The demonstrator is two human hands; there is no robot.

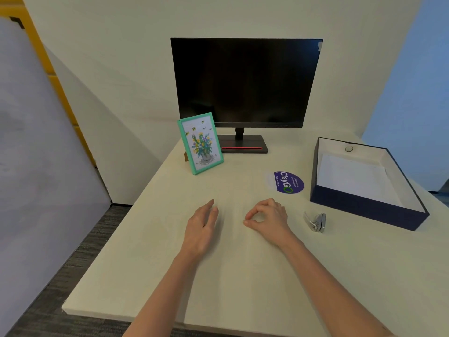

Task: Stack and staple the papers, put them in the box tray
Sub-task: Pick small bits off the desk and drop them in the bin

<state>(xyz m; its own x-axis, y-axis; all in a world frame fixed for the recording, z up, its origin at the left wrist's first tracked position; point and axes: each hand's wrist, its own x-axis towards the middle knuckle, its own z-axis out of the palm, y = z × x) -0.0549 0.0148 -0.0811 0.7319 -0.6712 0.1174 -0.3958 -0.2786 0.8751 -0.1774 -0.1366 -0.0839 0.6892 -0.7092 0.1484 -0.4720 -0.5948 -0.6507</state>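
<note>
Two bare forearms, no sleeves, left hand (202, 224), right hand (268, 218)

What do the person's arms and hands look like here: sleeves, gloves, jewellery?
Both forearms are bare to the frame's bottom edge, no sleeves showing. The left hand and right hand wear no gloves; no rings, watch or wristband are visible.

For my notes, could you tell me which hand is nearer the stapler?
Right. The right hand rests on the desk just left of the stapler, apart from it. The left hand lies farther left, beyond the right one.
</note>
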